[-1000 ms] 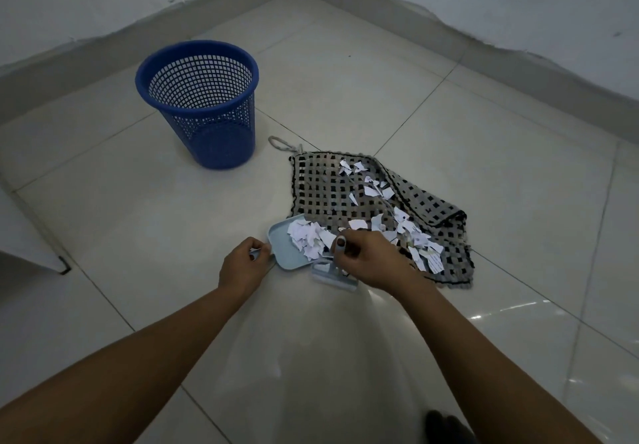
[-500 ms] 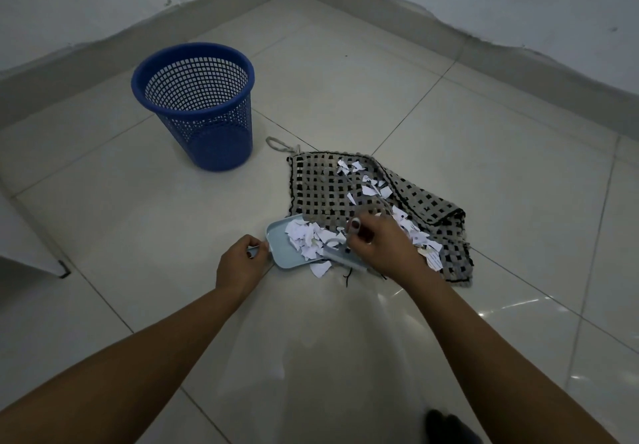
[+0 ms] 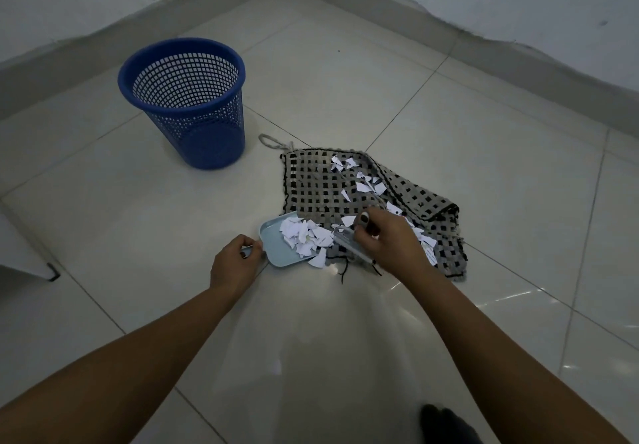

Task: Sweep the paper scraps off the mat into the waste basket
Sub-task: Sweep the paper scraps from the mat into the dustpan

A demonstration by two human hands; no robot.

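Paper scraps [image 3: 366, 181] lie across the checked mat [image 3: 311, 184] on the floor, some heaped in the dustpan [image 3: 276, 253] whose handle the left hand [image 3: 235, 264] grips, right hand [image 3: 390, 239] fingers clamped on a small brush [image 3: 347, 241], blue waste basket [image 3: 186, 98] well apart.

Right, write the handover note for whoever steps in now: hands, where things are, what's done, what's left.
Left hand grips the handle of the small pale blue plastic dustpan, which lies flat on the tiled floor at the mat's near left edge.
Right hand holds the small grey hand brush, bristles by the pan's mouth.
Done: a heap of white paper scraps sits in the pan; one piece lies just off its lip.
Left: scraps still strewn over the grey-and-black checked woven mat; sweep them in, then tip the pan into the blue mesh plastic waste basket, which stands upright to the far left, with no scraps visible inside.
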